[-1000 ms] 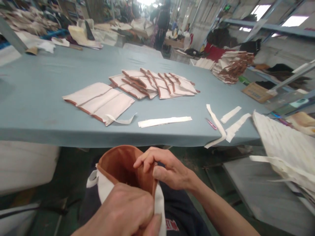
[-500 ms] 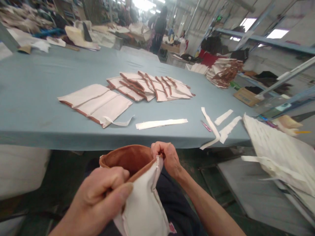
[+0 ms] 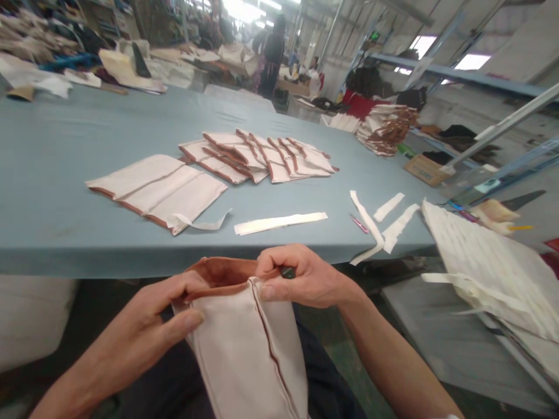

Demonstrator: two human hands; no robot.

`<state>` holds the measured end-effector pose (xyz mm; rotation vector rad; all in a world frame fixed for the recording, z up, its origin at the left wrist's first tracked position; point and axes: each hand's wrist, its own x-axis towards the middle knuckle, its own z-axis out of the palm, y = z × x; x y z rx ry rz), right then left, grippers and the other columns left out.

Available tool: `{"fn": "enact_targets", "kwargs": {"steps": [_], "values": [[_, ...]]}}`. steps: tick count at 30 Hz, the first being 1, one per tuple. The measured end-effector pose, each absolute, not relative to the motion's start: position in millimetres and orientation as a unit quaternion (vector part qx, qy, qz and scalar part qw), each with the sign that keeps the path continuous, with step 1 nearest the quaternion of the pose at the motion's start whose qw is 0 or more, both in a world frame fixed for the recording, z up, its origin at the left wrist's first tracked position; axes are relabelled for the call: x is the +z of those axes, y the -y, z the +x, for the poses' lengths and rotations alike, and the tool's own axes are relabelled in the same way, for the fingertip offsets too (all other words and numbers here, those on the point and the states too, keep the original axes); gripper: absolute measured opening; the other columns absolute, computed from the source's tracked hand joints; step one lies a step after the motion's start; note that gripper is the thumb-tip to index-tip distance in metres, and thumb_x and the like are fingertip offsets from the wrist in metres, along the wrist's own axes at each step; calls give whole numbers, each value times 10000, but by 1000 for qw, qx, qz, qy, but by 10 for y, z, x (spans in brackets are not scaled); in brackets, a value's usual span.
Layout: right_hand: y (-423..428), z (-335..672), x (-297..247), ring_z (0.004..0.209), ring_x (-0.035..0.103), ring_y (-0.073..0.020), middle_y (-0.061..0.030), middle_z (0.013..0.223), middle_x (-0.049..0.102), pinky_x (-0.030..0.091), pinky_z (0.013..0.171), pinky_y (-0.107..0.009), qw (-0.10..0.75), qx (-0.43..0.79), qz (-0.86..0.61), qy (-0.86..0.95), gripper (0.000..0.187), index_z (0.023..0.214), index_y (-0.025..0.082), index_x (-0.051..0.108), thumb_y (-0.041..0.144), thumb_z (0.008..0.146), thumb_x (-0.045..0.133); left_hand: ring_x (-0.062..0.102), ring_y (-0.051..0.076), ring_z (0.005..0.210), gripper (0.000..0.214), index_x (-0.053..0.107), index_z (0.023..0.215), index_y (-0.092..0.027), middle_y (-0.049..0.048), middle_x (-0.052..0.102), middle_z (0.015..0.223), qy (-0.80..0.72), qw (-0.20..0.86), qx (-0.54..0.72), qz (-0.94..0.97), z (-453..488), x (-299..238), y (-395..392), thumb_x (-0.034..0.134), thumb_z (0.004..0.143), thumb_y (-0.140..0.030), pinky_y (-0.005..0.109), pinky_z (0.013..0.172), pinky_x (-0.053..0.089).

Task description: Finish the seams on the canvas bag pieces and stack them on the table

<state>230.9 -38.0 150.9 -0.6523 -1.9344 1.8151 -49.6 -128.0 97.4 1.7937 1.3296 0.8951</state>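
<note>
Over my lap [image 3: 325, 372], left hand [image 3: 154, 320] and right hand [image 3: 308, 280] gripped a pouch rim [image 3: 222, 291], apparently spreading it; the next move needed steadiness.

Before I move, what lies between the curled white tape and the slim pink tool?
In the head view, a straight white strip lies between the curled tape and the pink tool.

Before the table [image 3: 39, 203], the bag [image 3: 238, 343] is between the left hand [image 3: 174, 305] and right hand [image 3: 301, 276]. One panel [image 3: 159, 189] lies left of the overlapping panels [image 3: 282, 163]; loose strips [image 3: 365, 218] lie rightward.
</note>
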Motion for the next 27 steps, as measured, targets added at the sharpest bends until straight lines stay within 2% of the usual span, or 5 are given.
{"fn": "enact_targets", "kwargs": {"steps": [2, 6, 11, 23, 27], "values": [[384, 2304, 1529, 683, 389, -101, 49, 756, 515, 322, 610, -243, 196, 659, -227, 690, 505, 829, 176, 619, 593, 910, 891, 747, 201, 852, 237, 828, 975, -256, -28, 838, 950, -473, 391, 338, 714, -398, 1013, 1203, 725, 977, -469, 210, 751, 553], [392, 2268, 1524, 664, 368, -94, 67, 737, 486, 307, 597, -245, 188, 659, -208, 698, 478, 833, 179, 613, 564, 930, 878, 715, 146, 784, 92, 816, 933, -291, -75, 811, 877, -437, 392, 375, 717, -211, 1141, 1115, 781, 960, -372, 176, 725, 516], [360, 2265, 1484, 646, 355, -84, 84, 718, 474, 294, 592, -247, 183, 669, -222, 686, 529, 815, 185, 592, 596, 878, 920, 696, 134, 729, 249, 806, 898, -271, -60, 789, 821, -418, 424, 341, 727, -85, 1302, 1067, 654, 1073, -362, 178, 672, 513], [352, 2233, 1300, 677, 404, -92, 79, 736, 517, 322, 596, -238, 172, 659, -242, 691, 549, 827, 184, 628, 571, 748, 1009, 664, 118, 650, 281, 801, 804, -279, -71, 750, 718, -466, 419, 320, 710, -116, 1194, 1098, 650, 1029, -355, 168, 620, 487], [382, 2225, 1286, 701, 428, -96, 72, 743, 515, 343, 628, -241, 195, 647, -234, 698, 482, 810, 187, 601, 524, 836, 946, 593, 117, 605, 255, 779, 767, -262, -65, 708, 674, -471, 425, 316, 706, -111, 1208, 1082, 682, 991, -335, 171, 568, 460]]}}
